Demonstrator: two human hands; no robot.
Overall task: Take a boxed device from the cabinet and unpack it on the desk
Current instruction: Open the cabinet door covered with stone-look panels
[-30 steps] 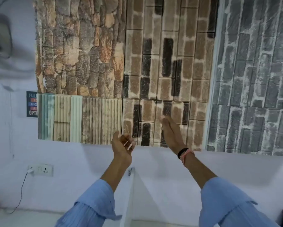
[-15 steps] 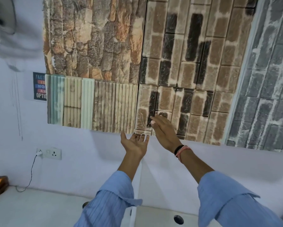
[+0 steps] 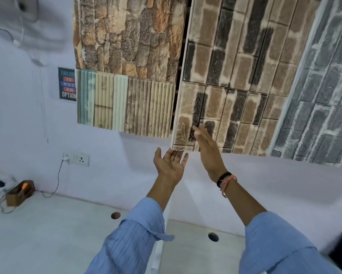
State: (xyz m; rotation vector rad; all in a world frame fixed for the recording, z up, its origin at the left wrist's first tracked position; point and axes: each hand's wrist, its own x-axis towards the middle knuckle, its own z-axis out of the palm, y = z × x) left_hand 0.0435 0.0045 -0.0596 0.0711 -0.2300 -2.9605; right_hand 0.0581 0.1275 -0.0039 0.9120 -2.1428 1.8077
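Two hands up, one brick-faced cabinet door ajar: left hand palm-up, fingers spread, tips under its bottom edge; right hand flat, fingers straight against its face, gripping nothing.

Both bare hands, left hand and right hand, at the brick-patterned cabinet door's lower corner, above the white desk.

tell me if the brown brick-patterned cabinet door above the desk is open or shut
Slightly open: the brown brick-patterned cabinet door stands ajar, a dark gap showing along its left edge. Left hand fingertips hook under its bottom corner.
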